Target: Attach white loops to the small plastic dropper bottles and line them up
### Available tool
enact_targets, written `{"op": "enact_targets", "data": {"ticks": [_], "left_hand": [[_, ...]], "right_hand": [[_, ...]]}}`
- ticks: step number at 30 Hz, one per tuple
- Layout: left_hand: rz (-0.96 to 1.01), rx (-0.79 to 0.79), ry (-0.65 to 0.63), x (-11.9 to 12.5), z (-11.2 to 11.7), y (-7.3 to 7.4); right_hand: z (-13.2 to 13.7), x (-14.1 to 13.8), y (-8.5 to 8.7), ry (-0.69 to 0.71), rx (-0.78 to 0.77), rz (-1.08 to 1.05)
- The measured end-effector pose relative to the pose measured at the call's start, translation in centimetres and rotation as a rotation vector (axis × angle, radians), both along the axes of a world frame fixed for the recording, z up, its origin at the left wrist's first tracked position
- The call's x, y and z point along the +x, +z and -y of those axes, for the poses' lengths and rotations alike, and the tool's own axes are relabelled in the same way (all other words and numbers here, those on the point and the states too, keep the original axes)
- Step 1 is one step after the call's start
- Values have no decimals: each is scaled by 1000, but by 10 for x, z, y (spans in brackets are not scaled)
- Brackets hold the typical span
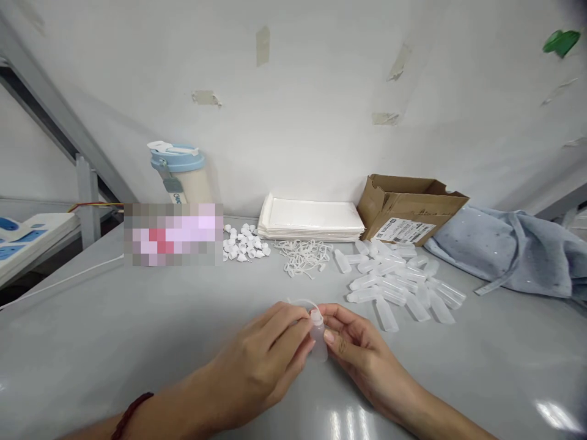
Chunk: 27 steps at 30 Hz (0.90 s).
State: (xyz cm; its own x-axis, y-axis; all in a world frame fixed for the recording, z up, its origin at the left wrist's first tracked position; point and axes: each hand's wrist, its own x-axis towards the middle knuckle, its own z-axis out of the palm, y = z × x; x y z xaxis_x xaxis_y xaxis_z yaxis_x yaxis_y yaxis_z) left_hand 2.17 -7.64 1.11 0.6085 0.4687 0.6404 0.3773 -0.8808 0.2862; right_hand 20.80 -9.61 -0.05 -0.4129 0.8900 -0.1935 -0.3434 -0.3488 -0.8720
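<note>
Both hands meet low at the centre of the grey table [137,318]. My right hand [355,342] pinches a small translucent plastic bottle [318,333], holding it upright. My left hand [263,360] has its fingers closed at the bottle's neck, where a thin white loop [302,301] arcs over the top. Behind the hands lie a pile of several empty translucent bottles [398,281], a tangle of white loops [305,255] and a heap of small white caps [245,242].
A stack of white sheets [312,219] and an open cardboard box [408,208] stand at the back by the wall. A blue-lidded tumbler [180,171] is back left, a grey-blue cloth [509,250] at the right, a white cable [59,281] at the left.
</note>
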Motion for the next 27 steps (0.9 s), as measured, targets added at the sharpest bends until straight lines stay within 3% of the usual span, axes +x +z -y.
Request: {"op": "enact_targets", "data": {"ticks": [4,12,19,27], "left_hand": [[-65,155,15,0,0,0],[-83,55,61,0,4,4],[-136,137,18,3,4,3],[-117,120,3,5,5,-1]], "right_hand": [[0,0,0,-35,-72,-51],[-2,-1,2,-86,-47,-45],[0,-4,1,-164,-30,37],[0,-3,3,-46,-14,-100]]}}
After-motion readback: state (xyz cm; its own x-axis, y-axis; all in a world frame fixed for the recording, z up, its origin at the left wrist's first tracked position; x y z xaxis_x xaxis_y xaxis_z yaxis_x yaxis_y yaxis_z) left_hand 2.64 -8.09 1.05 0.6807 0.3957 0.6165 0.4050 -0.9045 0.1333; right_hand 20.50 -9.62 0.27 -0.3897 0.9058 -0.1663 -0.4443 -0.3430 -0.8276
